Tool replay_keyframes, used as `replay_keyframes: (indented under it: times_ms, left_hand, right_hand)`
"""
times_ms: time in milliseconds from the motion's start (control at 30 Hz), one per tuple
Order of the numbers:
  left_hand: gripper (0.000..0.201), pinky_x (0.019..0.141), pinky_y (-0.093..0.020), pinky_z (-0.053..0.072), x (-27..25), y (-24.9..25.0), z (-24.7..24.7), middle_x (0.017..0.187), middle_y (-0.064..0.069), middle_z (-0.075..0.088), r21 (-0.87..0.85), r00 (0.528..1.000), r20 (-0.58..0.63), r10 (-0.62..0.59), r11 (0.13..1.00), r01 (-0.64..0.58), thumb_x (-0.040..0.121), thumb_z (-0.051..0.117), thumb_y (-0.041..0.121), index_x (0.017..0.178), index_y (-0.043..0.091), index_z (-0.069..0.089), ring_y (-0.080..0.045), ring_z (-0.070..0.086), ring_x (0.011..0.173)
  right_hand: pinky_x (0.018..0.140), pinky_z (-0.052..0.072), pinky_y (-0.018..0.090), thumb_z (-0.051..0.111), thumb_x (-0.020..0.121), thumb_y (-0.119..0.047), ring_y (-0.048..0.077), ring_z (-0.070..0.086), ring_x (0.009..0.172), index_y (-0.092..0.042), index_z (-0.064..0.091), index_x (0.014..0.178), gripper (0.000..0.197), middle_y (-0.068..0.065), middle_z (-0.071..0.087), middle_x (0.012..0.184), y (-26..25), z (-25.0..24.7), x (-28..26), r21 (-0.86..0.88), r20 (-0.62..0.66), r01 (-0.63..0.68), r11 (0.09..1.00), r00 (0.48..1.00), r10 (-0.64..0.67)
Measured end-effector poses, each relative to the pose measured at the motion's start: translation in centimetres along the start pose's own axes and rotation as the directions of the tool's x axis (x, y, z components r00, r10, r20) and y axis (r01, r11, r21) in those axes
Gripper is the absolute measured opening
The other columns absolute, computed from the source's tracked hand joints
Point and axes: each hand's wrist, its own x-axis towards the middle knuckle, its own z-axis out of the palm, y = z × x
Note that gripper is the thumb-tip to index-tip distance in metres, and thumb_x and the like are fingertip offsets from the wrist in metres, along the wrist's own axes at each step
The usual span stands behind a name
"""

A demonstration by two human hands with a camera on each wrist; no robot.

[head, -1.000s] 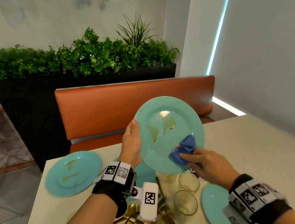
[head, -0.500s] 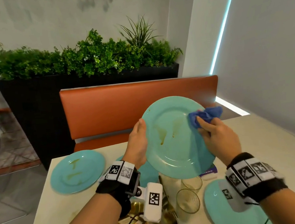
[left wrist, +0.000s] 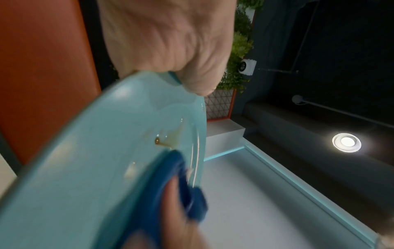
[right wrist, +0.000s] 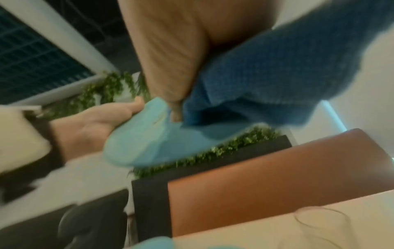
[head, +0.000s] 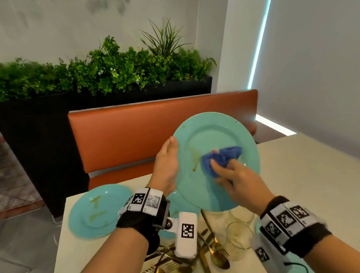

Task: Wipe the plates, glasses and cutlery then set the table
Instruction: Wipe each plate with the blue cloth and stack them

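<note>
Nearest on the desk lies a heap of gold cutlery, with two glasses just to its right and part of a teal plate at the near right edge, mostly hidden by the right wrist. Above these, the right hand has its fingers bunched round a blue cloth and presses it against the middle of a raised plate, which is tilted with its face towards the person. A brown smear shows just left of the cloth. The left hand grips that plate by its left rim, thumb on the front, well above the desk. Further left, a second dirty plate lies flat on the desk. Beyond the desk stands an orange bench, and behind it a black planter of greenery.
</note>
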Motion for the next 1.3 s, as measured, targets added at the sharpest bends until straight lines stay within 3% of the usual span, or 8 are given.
replay_keyframes:
  times_ms: [100, 267, 467, 633, 833, 1000, 1167, 1300]
  left_hand:
    - [0.031, 0.085, -0.037, 0.054, -0.1, 0.2, -1.9, 0.109, -0.004, 0.066, -0.023, 1.0, -0.008, 0.001, 1.0, -0.001, 0.101, 0.032, 0.035, 0.114, 0.019, 0.055, -0.019, 0.065, 0.096]
    - [0.029, 0.086, -0.038, 0.054, -0.5, -0.2, -1.9, 0.109, -0.004, 0.067, -0.014, 0.997, 0.079, -0.02, 1.0, 0.021, 0.1, 0.034, 0.034, 0.108, 0.022, 0.059, -0.019, 0.066, 0.095]
    - [0.028, 0.095, -0.048, 0.049, 0.1, 0.4, -3.7, 0.101, -0.005, 0.068, -0.016, 0.998, 0.06, -0.012, 1.0, 0.013, 0.101, 0.035, 0.034, 0.097, 0.023, 0.061, -0.024, 0.063, 0.096]
    - [0.03, 0.097, -0.048, 0.048, -0.4, -0.1, -3.6, 0.113, -0.008, 0.066, 0.036, 0.996, 0.083, -0.028, 0.999, 0.025, 0.1, 0.037, 0.04, 0.101, 0.023, 0.061, -0.025, 0.063, 0.104]
    - [0.027, 0.093, -0.043, 0.051, -0.9, -0.4, -4.1, 0.112, -0.007, 0.065, -0.021, 0.993, 0.085, -0.085, 0.996, 0.087, 0.101, 0.035, 0.035, 0.1, 0.024, 0.059, -0.026, 0.063, 0.105]
    - [0.028, 0.095, -0.045, 0.05, -1.1, -0.4, -3.4, 0.109, -0.004, 0.067, -0.002, 0.991, 0.11, -0.076, 0.997, 0.077, 0.1, 0.035, 0.037, 0.1, 0.025, 0.06, -0.024, 0.063, 0.103]
    - [0.028, 0.098, -0.046, 0.049, -0.8, 0.0, -3.2, 0.111, -0.005, 0.067, 0.052, 0.995, 0.091, -0.046, 0.998, 0.041, 0.1, 0.037, 0.037, 0.101, 0.024, 0.061, -0.024, 0.063, 0.106]
    - [0.027, 0.094, -0.041, 0.051, -0.8, 0.2, -2.6, 0.108, 0.0, 0.066, 0.052, 0.996, 0.084, -0.032, 0.998, 0.028, 0.1, 0.034, 0.037, 0.105, 0.025, 0.058, -0.021, 0.062, 0.103]
  right_hand:
    - [0.079, 0.042, 0.029, 0.047, 0.093, -0.034, 0.026, 0.058, 0.1, -0.039, 0.055, 0.126, 0.034, 0.002, 0.057, 0.112, 0.9, -0.9, -1.8, -0.088, 0.33, 0.082, 0.993, 0.943, -0.049]
    - [0.058, 0.049, 0.039, 0.058, 0.089, -0.021, 0.038, 0.062, 0.073, -0.021, 0.062, 0.122, 0.033, 0.018, 0.06, 0.094, 0.2, -1.6, 0.6, -0.086, -0.284, -0.208, 0.974, 0.942, 0.176]
    - [0.069, 0.042, 0.028, 0.051, 0.093, -0.031, 0.024, 0.061, 0.091, -0.036, 0.056, 0.125, 0.034, 0.003, 0.06, 0.104, -2.6, 0.1, -2.4, -0.153, 0.235, 0.03, 0.988, 0.972, 0.007]
    - [0.077, 0.049, 0.043, 0.057, 0.089, -0.017, 0.041, 0.06, 0.098, -0.026, 0.036, 0.142, 0.057, 0.018, 0.058, 0.124, -2.2, -1.8, 0.2, -0.096, -0.164, -0.356, 0.93, 0.927, 0.338]
    - [0.079, 0.05, 0.038, 0.048, 0.093, -0.028, 0.031, 0.06, 0.102, -0.034, 0.054, 0.128, 0.036, 0.004, 0.06, 0.121, -4.7, 0.0, -1.9, -0.185, 0.118, -0.101, 0.978, 0.985, 0.125]
    - [0.067, 0.051, 0.044, 0.056, 0.091, -0.018, 0.041, 0.061, 0.085, -0.022, 0.06, 0.124, 0.033, 0.02, 0.063, 0.106, -3.5, -1.2, 0.0, -0.134, -0.286, -0.336, 0.932, 0.914, 0.289]
    - [0.052, 0.052, 0.037, 0.055, 0.087, -0.027, 0.028, 0.066, 0.068, -0.031, 0.065, 0.114, 0.029, 0.004, 0.066, 0.088, -5.2, 0.7, -2.8, -0.221, 0.134, 0.056, 0.974, 0.991, -0.027]
    - [0.073, 0.051, 0.039, 0.049, 0.093, -0.025, 0.035, 0.063, 0.091, -0.026, 0.063, 0.119, 0.03, 0.013, 0.065, 0.109, -1.2, -2.4, -1.5, -0.295, -0.059, -0.231, 0.927, 0.973, 0.223]
